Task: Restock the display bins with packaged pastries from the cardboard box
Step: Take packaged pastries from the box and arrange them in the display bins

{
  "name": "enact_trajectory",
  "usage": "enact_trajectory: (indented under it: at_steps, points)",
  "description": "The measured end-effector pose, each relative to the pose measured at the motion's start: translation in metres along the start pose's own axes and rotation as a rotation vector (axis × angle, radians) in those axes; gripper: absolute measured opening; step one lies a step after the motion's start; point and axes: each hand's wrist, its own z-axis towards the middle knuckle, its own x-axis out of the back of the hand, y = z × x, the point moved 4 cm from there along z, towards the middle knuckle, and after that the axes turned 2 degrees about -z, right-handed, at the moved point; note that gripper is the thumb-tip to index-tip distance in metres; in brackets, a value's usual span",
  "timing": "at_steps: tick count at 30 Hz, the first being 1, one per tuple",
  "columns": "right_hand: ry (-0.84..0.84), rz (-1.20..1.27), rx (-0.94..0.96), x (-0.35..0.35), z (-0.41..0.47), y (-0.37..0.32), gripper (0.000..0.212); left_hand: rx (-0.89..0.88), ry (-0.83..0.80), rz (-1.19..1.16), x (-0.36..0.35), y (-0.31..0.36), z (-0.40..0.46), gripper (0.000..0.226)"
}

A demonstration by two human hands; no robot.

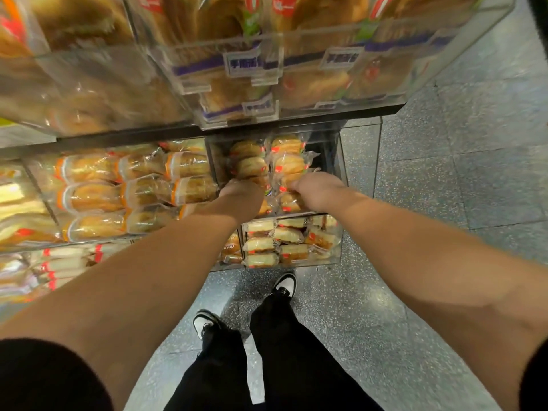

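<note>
Both my arms reach down into a clear acrylic display bin on the middle shelf. It holds several wrapped round pastries with red print. My left hand is at the bin's left side, its fingers down among the packs and hidden. My right hand lies on the packs at the right, its fingertips buried between them. Whether either hand grips a pack cannot be seen. No cardboard box is in view.
Neighbouring bins hold orange-banded long rolls to the left and flat cream cakes below. Upper bins with large loaves overhang close to my head. My legs and shoes stand on grey speckled floor at the rack's right end.
</note>
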Motion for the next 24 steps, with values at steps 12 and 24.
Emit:
enact_trajectory:
  at_steps: [12,24]
  points:
    - [-0.123,0.306,-0.061,-0.005,-0.002,0.002,0.049,-0.096,0.015,-0.305,0.017,-0.006,-0.029,0.023]
    - [0.089,0.369,-0.214,0.049,-0.115,-0.046,0.051,-0.216,0.277,-0.627,0.045,-0.087,-0.156,0.032]
